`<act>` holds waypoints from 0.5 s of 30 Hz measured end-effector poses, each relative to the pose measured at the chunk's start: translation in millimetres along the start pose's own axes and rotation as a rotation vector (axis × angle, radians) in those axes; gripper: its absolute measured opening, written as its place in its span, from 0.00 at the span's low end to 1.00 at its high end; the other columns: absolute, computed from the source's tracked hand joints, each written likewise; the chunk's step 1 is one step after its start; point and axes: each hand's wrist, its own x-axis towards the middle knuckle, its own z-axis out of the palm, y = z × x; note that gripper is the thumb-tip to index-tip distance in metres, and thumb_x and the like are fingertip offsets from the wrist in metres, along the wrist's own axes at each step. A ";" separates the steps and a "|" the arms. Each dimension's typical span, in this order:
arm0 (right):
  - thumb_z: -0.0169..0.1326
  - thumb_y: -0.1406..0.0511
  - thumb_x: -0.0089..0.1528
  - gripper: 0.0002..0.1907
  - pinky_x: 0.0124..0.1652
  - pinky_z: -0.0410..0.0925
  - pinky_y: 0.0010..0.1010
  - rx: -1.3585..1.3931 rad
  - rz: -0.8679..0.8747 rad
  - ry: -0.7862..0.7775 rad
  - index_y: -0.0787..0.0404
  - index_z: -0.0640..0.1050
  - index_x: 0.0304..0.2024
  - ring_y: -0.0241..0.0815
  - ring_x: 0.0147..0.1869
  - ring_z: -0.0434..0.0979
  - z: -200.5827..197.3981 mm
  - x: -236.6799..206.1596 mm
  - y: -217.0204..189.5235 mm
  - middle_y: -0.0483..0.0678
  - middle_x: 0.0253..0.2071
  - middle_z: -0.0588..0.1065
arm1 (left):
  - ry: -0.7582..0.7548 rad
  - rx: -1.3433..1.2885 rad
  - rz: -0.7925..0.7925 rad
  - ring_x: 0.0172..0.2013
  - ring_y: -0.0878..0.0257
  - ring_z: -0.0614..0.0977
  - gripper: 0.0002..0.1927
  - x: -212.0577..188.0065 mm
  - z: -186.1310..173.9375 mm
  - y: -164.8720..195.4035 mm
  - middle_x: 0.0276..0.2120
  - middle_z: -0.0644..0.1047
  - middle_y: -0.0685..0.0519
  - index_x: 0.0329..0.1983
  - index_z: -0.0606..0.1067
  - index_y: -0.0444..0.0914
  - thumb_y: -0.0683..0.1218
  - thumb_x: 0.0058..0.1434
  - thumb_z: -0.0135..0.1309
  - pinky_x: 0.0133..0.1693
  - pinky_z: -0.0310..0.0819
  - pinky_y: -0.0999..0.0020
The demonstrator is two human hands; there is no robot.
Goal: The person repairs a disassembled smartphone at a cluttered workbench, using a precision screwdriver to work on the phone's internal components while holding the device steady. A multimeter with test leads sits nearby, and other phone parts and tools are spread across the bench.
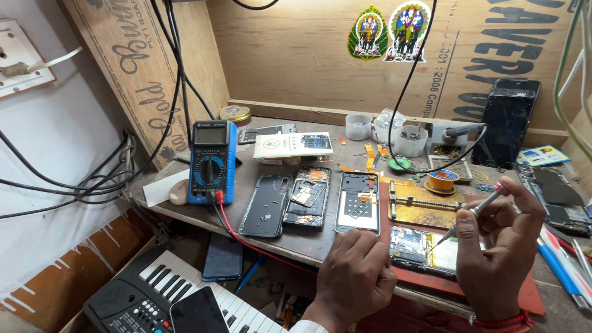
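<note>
My right hand [498,244] grips a thin silver screwdriver [474,212], its tip pointing down at an opened phone [416,246] with a bare circuit board, lying on a red mat [528,295] at the bench's front edge. My left hand [354,277] rests with curled fingers on the bench edge, touching the left end of that phone. Beyond the phone sits a brass-coloured board holder [421,207].
Three opened phone shells [266,206] [307,196] [357,202] lie in a row, left of them a blue multimeter [210,162] with a red lead. Small white cups [411,140], a solder reel [443,180] and a dark phone [507,120] stand behind. A keyboard [182,301] sits below.
</note>
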 end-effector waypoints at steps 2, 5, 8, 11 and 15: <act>0.50 0.76 0.70 0.30 0.47 0.70 0.24 0.051 0.010 0.010 0.62 0.56 0.73 0.33 0.45 0.72 0.1 0.1 1.6 0.51 0.43 0.71 | 0.004 -0.001 0.002 0.40 0.52 0.75 0.05 0.9 0.3 0.6 0.33 0.71 0.50 0.29 0.68 0.39 0.42 0.53 0.53 0.45 0.71 0.57; 0.49 0.76 0.72 0.30 0.48 0.69 0.24 0.106 0.036 0.030 0.62 0.55 0.74 0.34 0.47 0.73 0.8 1.5 1.8 0.52 0.43 0.71 | -0.006 -0.013 -0.027 0.38 0.52 0.75 0.06 3.4 -0.8 2.6 0.32 0.71 0.50 0.28 0.68 0.39 0.42 0.52 0.54 0.43 0.70 0.57; 0.48 0.76 0.72 0.31 0.46 0.71 0.25 0.135 0.044 0.050 0.60 0.53 0.74 0.34 0.47 0.73 0.4 3.2 0.6 0.52 0.44 0.71 | 0.012 -0.071 -0.048 0.36 0.51 0.77 0.05 8.3 -4.1 4.2 0.29 0.72 0.50 0.33 0.70 0.39 0.40 0.54 0.52 0.43 0.71 0.57; 0.48 0.76 0.70 0.35 0.40 0.72 0.26 0.200 0.056 0.057 0.56 0.51 0.75 0.35 0.46 0.74 0.3 2.3 -0.5 0.52 0.45 0.72 | -0.030 -0.167 -0.110 0.28 0.53 0.78 0.10 19.5 -5.6 1.7 0.21 0.71 0.51 0.40 0.71 0.36 0.39 0.54 0.49 0.39 0.73 0.56; 0.47 0.74 0.73 0.30 0.39 0.73 0.28 0.182 0.030 0.073 0.55 0.54 0.74 0.36 0.43 0.74 -5.4 2.1 -1.7 0.53 0.44 0.71 | -0.080 -0.160 -0.174 0.21 0.52 0.77 0.06 36.5 -0.5 -5.5 0.16 0.70 0.51 0.33 0.72 0.37 0.42 0.52 0.54 0.29 0.73 0.55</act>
